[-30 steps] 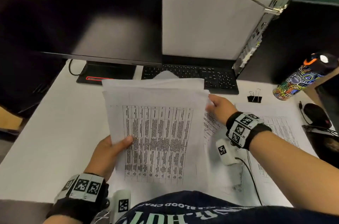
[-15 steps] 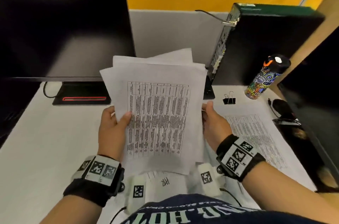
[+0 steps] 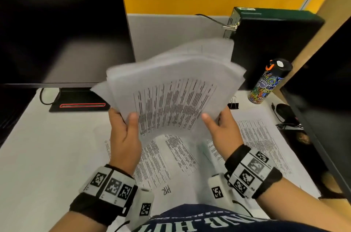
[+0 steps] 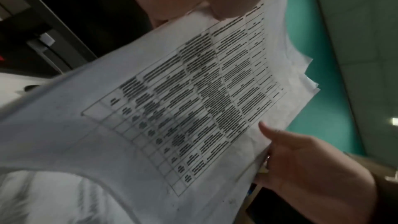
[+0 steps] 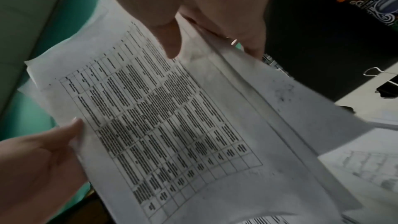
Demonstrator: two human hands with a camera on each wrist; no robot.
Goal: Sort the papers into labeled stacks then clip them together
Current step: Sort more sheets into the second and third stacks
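Both hands hold a fanned stack of printed papers [image 3: 171, 87] up above the desk, its top sheet carrying a table of text. My left hand [image 3: 125, 129] grips the stack's lower left edge, thumb on top. The right hand [image 3: 220, 127] grips the lower right edge the same way. The same stack [image 4: 172, 100] fills the left wrist view and, seen as the papers [image 5: 172, 117], the right wrist view. More printed sheets [image 3: 171, 157] lie flat on the desk beneath, one marked "HR" [image 3: 166, 191]. A black binder clip [image 3: 233, 104] sits on the desk behind the right hand.
A dark monitor [image 3: 60, 38] stands at the back left on its stand [image 3: 79, 102]. A black computer case [image 3: 273, 45] and a patterned bottle [image 3: 267, 81] stand at the back right. A mouse [image 3: 284, 112] lies at the right edge beside another dark screen.
The stack has risen off the desk and tilted to the right, fanning out. My right hand moved from the stack's right side to its lower edge. The camera view lifted.
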